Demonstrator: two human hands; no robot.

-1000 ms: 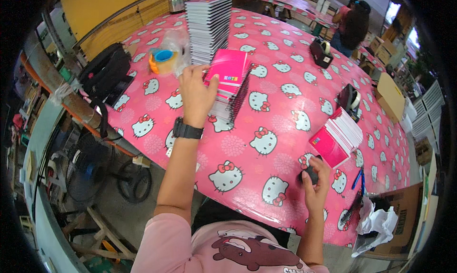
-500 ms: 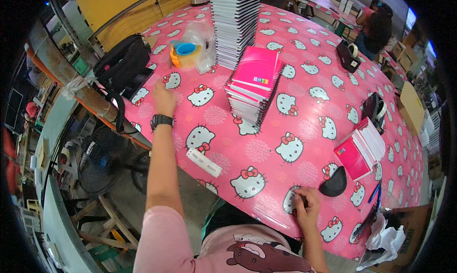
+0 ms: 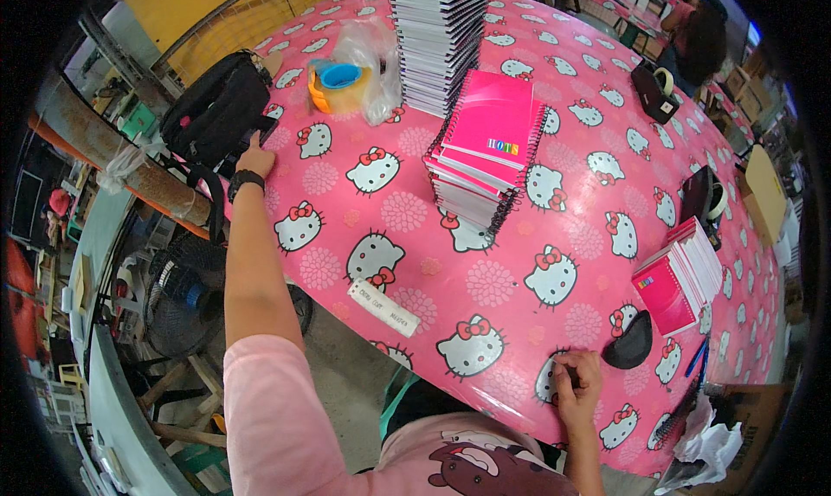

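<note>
Pointing toward the upper left of the frame, the left hand (image 3: 254, 159) has one finger stretched out over a dark flat object (image 3: 267, 131) beside a black bag (image 3: 216, 106); whether the fingertip touches it, or how the other fingers are set, I cannot tell. The right hand (image 3: 578, 383), at the lower right, is over the pink tablecloth (image 3: 467, 284) with its fingers curled in toward the thumb (whether anything is pinched there, I cannot tell). Just beside it, to its right, lies a black half-round object (image 3: 629, 340).

At the upper middle rises a tall stack of spiral-bound notebooks (image 3: 437, 46), and just in front of it is a shorter stack with a pink cover on top (image 3: 490, 119). More pink-covered notebooks (image 3: 665, 290) lie at the right, near two blue pens (image 3: 698, 356). A white strip (image 3: 384, 307) lies slantwise at the lower middle.
</note>
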